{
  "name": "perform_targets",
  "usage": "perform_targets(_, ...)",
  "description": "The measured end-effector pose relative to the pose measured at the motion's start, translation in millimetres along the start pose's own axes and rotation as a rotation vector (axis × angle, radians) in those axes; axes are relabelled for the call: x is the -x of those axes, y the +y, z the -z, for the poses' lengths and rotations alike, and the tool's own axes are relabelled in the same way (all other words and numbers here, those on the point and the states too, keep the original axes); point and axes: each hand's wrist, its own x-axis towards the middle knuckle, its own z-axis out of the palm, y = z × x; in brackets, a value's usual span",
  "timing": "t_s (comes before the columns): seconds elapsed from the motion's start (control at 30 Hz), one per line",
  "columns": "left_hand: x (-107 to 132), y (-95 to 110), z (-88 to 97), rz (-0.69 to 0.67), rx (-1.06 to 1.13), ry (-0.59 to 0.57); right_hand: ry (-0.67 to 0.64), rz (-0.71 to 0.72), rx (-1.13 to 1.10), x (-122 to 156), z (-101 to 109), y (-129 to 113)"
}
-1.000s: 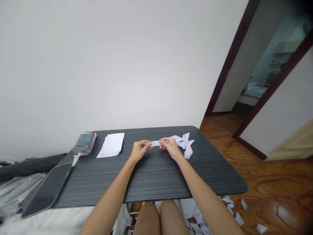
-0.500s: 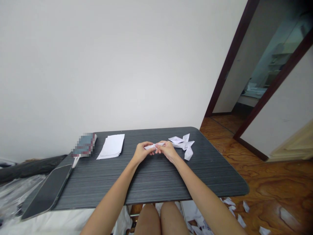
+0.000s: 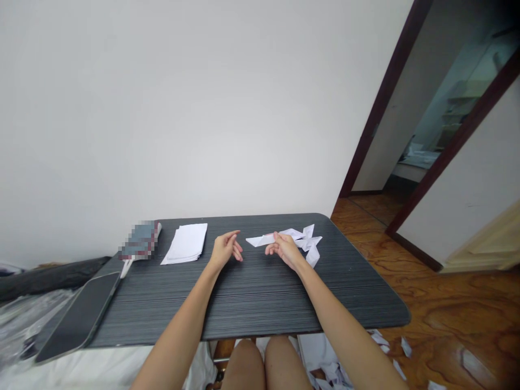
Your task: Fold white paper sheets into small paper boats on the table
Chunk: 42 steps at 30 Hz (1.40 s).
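Note:
Pinched between the thumb and fingers of my right hand [image 3: 284, 248] is a folded white paper strip [image 3: 260, 240], its pointed end turned to the left. My left hand [image 3: 225, 250] is off the paper, hovering over the table to its left with fingers apart and nothing in them. Just beyond and to the right of my right hand lie several folded white paper pieces [image 3: 312, 244], overlapping in a loose pile and partly hidden by that hand.
A stack of white paper sheets [image 3: 186, 244] lies on the dark table [image 3: 260, 309] to the left. Farther left are a blurred-out box-like item [image 3: 140, 239] and a black tablet-like slab [image 3: 79, 318]. Paper pieces [image 3: 377, 338] litter the floor at right. A white wall [image 3: 244, 108] stands behind.
My left hand has let go of the folded paper and moved left, its fingers opening. My right hand keeps the paper, now moved slightly right with its point exposed.

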Motion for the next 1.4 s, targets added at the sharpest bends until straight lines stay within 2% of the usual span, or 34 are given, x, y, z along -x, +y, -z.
perform_targets(0.2, -2.3, 0.6, -3.7, -0.004, 0.045, -0.063, -0.003, 0.11, 0.074, -4.8, 5.1, 5.9)
perform_targets(0.4, -2.4, -5.8, -6.4, -0.077, 0.016, -0.021, -0.085, 0.158, 0.406, -7.7, 6.2, 14.6)
perform_targets(0.5, -3.2, -5.3, -6.0, -0.082, -0.009, 0.005, -0.067, 0.179, 0.465, -6.7, 5.2, 11.3)
perform_targets(0.57, -4.9, -5.5, -2.1, -0.098, -0.081, 0.077, 0.001, 0.187, 0.496, -5.0, 5.3, 6.3)
perform_targets(0.63, -6.6, -6.5, 6.1, -0.128, -0.266, 0.237, 0.121, 0.225, 0.582, -1.8, 6.6, -0.4)
perform_targets(0.7, -7.0, -7.4, 18.1, -0.152, -0.538, 0.439, 0.31, 0.378, 0.761, 2.6, 8.9, -7.8)
perform_targets(0.77, -5.6, -6.9, 31.7, -0.152, -0.701, 0.561, 0.486, 0.584, 0.955, 7.2, 11.1, -14.2)
perform_targets(0.83, -3.2, -4.2, 45.5, -0.146, -0.831, 0.649, 0.652, 0.674, 1.096, 10.9, 11.5, -18.1)
perform_targets(0.9, -1.3, 0.6, 60.0, -0.126, -0.927, 0.68, 0.721, 0.708, 1.177, 12.9, 9.2, -18.5)
perform_targets(0.97, 0.3, 6.9, 76.2, -0.08, -1.012, 0.619, 0.639, 0.72, 1.244, 13.2, 4.0, -15.4)
perform_targets(1.07, 4.8, 16.2, 103.6, -0.072, -1.023, 0.504, 0.36, 0.702, 1.342, 11.9, -7.2, -6.5)
perform_targets(1.1, 7.4, 18.5, 112.5, -0.085, -1.021, 0.443, 0.284, 0.688, 1.365, 11.4, -11.0, -3.5)
perform_targets(1.17, 14.5, 20.8, 128.0, -0.135, -0.991, 0.248, 0.183, 0.662, 1.396, 10.5, -17.4, 1.3)
perform_targets(1.27, 25.8, 18.2, 141.1, -0.165, -0.915, 0.07, 0.15, 0.642, 1.408, 9.5, -21.7, 4.7)
perform_targets(1.4, 32.7, 8.7, 139.2, -0.209, -0.843, 0.002, 0.169, 0.631, 1.413, 7.8, -19.7, 6.2)
